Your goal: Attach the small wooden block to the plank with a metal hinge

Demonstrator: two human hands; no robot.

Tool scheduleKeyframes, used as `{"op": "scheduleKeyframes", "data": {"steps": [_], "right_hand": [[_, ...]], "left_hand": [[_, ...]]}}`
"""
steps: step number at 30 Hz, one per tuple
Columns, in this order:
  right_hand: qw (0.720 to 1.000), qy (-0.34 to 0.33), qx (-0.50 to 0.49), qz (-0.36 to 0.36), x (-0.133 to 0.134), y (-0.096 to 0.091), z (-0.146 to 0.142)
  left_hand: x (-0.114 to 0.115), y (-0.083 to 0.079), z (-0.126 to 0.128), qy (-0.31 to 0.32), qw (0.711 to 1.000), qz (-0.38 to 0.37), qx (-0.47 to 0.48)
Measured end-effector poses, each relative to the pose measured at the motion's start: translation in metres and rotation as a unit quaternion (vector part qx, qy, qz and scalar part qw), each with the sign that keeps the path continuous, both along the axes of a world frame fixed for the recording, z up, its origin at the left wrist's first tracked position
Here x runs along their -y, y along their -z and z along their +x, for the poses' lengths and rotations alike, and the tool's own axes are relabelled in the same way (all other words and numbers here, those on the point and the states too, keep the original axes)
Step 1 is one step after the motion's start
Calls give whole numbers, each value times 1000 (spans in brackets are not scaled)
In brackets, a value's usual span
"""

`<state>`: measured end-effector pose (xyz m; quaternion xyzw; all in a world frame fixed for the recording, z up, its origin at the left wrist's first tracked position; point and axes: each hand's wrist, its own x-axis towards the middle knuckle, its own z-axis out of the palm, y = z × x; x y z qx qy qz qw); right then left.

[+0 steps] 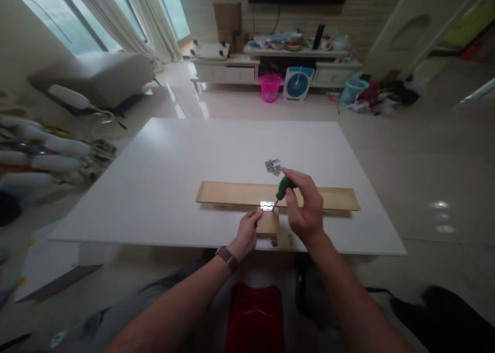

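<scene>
My right hand (305,203) grips a screwdriver by its green handle (285,187). Its thin shaft slants down to the right end of a shiny metal hinge (266,206). The hinge lies across the joint between a long wooden board (232,193) and a short wooden block (268,222). With fingers closed, my left hand (249,229) holds the left side of the block, close to the hinge. Any screw under the screwdriver's tip is too small to make out. Beyond the board lies a small pile of loose metal hinges (274,166).
All this lies on a white tabletop (162,172), near its front edge. A small dark item (274,240) sits by that edge. Below is a red stool (255,317). Across the floor stand a pink basket (270,87), a blue fan (298,83) and a low cabinet (224,73).
</scene>
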<state>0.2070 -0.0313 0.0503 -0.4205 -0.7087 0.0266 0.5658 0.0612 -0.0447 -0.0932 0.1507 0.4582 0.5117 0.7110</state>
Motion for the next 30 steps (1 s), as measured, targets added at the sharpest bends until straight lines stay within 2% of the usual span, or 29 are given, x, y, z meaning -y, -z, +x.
{"op": "scheduleKeyframes", "data": {"steps": [5,11,16,21,26,30], "right_hand": [[998,50,-6,31,1,-1,-1],[1000,-3,-11,-5,0,0,-1],[998,55,-1,26,0,-1,0],[1000,2,-14,5,0,-4,-1],[998,57,-5,29,0,-3,0],[1000,13,-8,-4,1,-3,0]], "left_hand": [[1,-2,0,0,1000,1,-4],[1,0,0,6,1000,9,-11],[1,-2,0,3,1000,-2,1],[2,-6,0,11,1000,-11,13],[1,-5,1,4,1000,-11,17],[1,-4,1,12,1000,-2,11]]}}
